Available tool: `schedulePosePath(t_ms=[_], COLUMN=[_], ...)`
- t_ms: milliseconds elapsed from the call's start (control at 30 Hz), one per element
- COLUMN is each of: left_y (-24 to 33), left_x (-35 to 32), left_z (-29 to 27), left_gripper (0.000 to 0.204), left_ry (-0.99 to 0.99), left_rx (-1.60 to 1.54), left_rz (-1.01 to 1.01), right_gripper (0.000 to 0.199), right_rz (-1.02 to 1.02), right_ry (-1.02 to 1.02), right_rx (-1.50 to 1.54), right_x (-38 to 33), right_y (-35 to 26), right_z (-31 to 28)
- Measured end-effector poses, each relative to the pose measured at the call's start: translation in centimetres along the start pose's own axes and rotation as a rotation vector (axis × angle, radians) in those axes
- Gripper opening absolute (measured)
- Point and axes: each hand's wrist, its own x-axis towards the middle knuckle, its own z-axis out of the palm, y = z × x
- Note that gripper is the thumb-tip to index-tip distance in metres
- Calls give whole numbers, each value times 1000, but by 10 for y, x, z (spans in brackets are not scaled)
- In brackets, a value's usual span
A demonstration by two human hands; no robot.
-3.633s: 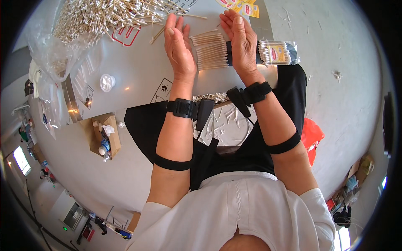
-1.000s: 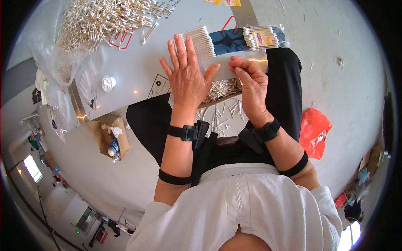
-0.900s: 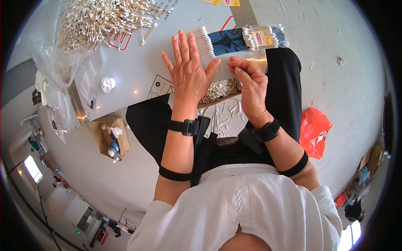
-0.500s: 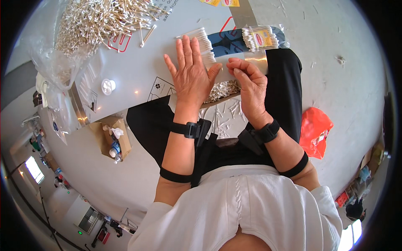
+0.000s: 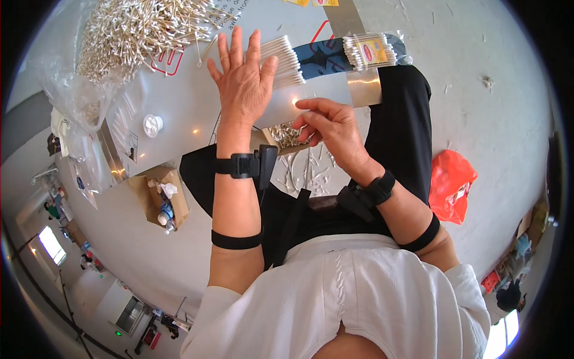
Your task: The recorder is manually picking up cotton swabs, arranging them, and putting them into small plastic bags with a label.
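My left hand [image 5: 244, 87] is open above the table, palm down with fingers spread. Right beside its thumb lies an even row of cotton swabs [image 5: 281, 63] at the left end of a dark blue strip [image 5: 323, 58]. On the strip's right end sits a bundle of cotton swabs [image 5: 355, 55] with a yellow label [image 5: 373, 51]. My right hand [image 5: 338, 128] hovers by the table's near edge, index finger stretched out and the others loosely bent; I see nothing in it. Beneath its fingertips, a box of loose swabs [image 5: 286, 135] shows partly.
A big heap of loose cotton swabs [image 5: 134, 39] covers the table's far left, beside a clear plastic bag [image 5: 78, 99]. A small white round container [image 5: 153, 125] stands nearer. On the floor are a cardboard box [image 5: 156, 200], scattered sticks [image 5: 305, 170] and a red bag [image 5: 452, 185].
My left hand has moved left and away from me, uncovering the row of swabs. My right hand has shifted left and toward me, and its fingers have opened from a pinch.
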Motion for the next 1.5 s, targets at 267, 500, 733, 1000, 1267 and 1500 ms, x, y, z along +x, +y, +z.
schedulePosePath(t_ms=[267, 500, 733, 1000, 1267, 1500], left_y=[9, 8, 15, 15, 9, 3], left_x=[-17, -28, -22, -5, -10, -54], left_z=[9, 3, 20, 26, 24, -3], left_gripper=[76, 67, 73, 77, 71, 68], left_ry=[-147, 256, 451, 393, 518, 280], left_rx=[159, -662, -1282, -1447, -1511, -722], left_rz=[59, -106, -282, -199, -218, -139], right_gripper=[22, 18, 43, 55, 42, 10], right_rz=[80, -210, -750, -868, -833, -502], right_ry=[-11, 184, 198, 225, 280, 286], right_rx=[-103, 49, -96, -327, -53, -385], right_x=[0, 5, 67, 103, 101, 49], right_y=[4, 11, -2, -4, 0, -22], right_z=[1, 3, -5, 12, 6, -24])
